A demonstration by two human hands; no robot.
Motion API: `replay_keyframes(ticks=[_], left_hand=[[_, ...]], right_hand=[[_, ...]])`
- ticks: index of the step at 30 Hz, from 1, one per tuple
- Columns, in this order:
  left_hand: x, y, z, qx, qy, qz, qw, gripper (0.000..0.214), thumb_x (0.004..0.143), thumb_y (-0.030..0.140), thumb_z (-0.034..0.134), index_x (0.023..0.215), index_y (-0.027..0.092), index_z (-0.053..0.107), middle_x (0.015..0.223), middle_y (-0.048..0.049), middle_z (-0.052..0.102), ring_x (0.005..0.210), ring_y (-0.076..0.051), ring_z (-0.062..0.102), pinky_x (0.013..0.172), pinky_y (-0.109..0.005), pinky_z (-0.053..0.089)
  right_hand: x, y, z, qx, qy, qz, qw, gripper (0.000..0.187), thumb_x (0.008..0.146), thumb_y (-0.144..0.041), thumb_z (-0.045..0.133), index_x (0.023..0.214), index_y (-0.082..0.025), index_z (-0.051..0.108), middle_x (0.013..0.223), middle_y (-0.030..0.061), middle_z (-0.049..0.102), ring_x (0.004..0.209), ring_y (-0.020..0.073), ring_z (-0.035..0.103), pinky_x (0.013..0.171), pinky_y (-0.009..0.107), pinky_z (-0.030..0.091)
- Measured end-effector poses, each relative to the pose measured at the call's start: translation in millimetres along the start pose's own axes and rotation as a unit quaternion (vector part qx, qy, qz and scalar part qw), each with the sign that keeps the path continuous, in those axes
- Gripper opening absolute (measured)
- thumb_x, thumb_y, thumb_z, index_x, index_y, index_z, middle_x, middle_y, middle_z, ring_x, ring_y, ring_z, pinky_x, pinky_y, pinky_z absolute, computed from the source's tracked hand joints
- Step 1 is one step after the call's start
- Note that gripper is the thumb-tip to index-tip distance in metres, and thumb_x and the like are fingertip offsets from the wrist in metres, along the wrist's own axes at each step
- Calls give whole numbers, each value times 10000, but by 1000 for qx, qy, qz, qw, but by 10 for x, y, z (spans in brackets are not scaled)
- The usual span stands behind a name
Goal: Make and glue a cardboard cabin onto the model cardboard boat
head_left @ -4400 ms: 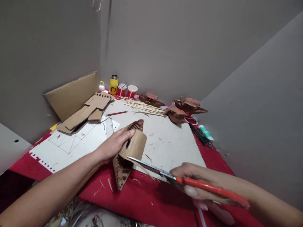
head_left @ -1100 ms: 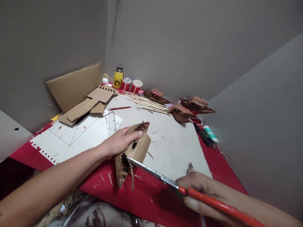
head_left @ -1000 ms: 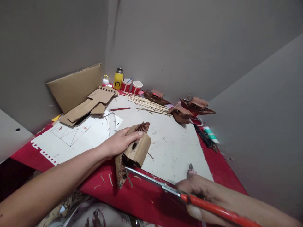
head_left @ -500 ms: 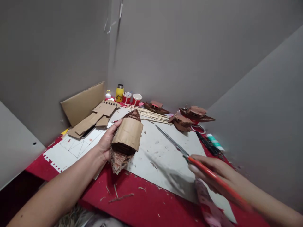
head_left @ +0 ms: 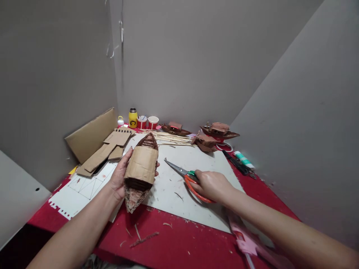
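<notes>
Above the near part of the white board (head_left: 210,157), a tan-roofed cardboard boat (head_left: 141,170) is held by the left hand (head_left: 119,179), whose fingers are curled around it. Over the middle of the board, orange-handled scissors (head_left: 183,172) are gripped by the right hand (head_left: 211,183); whether the board is touched by them cannot be told. Sticks (head_left: 172,138) are laid along its far side, and a brown strip (head_left: 144,239) is seen on the red table (head_left: 174,243) before it.

A tan-roofed brown cardboard boat (head_left: 141,163) points its far tip near twelve o'clock; at its three o'clock, orange-and-green-handled scissors (head_left: 184,172) aim toward ten.
</notes>
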State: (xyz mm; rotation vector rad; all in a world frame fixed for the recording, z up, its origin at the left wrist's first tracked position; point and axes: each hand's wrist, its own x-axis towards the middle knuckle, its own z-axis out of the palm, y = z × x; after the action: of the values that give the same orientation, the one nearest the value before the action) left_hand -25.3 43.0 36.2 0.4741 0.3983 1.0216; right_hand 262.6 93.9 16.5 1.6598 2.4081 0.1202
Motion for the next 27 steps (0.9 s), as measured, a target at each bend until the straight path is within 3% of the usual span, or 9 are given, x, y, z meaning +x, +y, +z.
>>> replay_keyframes(ticks=[8,11,14,17,19,21,24,27], left_hand=[[18,-16,-23,2,-10,-5,1000,584,929,572,434,1167,84,647,1004,-188,750,802,-278,745,703,-365,605],[37,-27,-50,-1,-17,-8,1000,579,927,569,444,1168,82,643,999,-189,751,796,-276,746,720,-368,604],[41,-40,-39,-2,-19,-13,1000,580,928,562,446,1173,70,632,992,-196,752,786,-276,746,706,-362,603],[31,-53,-4,-3,-17,-29,999,566,934,551,438,1178,76,625,983,-196,757,786,-277,749,680,-350,601],[26,-66,17,-6,-7,-40,999,557,939,545,430,1156,77,639,968,-196,761,774,-276,752,670,-346,599],[25,-85,30,-15,5,-45,999,558,946,540,413,1110,69,663,933,-194,766,752,-269,752,677,-346,600],[30,-116,42,-30,16,-41,999,534,955,521,410,1024,73,692,859,-166,770,704,-255,744,669,-356,601],[35,-128,64,-36,36,-45,998,520,961,515,410,946,86,704,786,-142,765,657,-247,734,628,-356,597]], right_hand=[[-29,62,38,50,3,-41,998,344,928,-436,457,889,-160,659,784,140,725,702,284,696,575,324,420],[-65,49,-56,73,58,-52,994,333,923,-413,475,915,-137,661,881,174,707,754,302,692,632,362,470],[-125,-28,-223,115,128,-88,981,329,937,-388,467,1103,-146,617,1106,170,667,924,275,679,788,378,512],[-198,-183,-401,197,221,-181,938,354,950,-392,488,1236,-188,528,1197,132,631,1063,224,634,911,342,505],[-234,-310,-498,259,311,-277,872,454,927,-394,566,1329,-216,455,1233,136,608,1141,242,595,955,380,500],[-239,-432,-573,277,361,-349,819,644,881,-403,648,1433,-246,354,1312,154,555,1231,283,532,1004,446,475],[-180,-567,-661,243,368,-394,806,809,849,-453,681,1505,-263,247,1407,170,471,1315,318,444,1061,504,413],[-78,-629,-732,222,367,-419,800,798,850,-505,667,1494,-248,273,1395,172,485,1316,313,439,1081,508,378]])
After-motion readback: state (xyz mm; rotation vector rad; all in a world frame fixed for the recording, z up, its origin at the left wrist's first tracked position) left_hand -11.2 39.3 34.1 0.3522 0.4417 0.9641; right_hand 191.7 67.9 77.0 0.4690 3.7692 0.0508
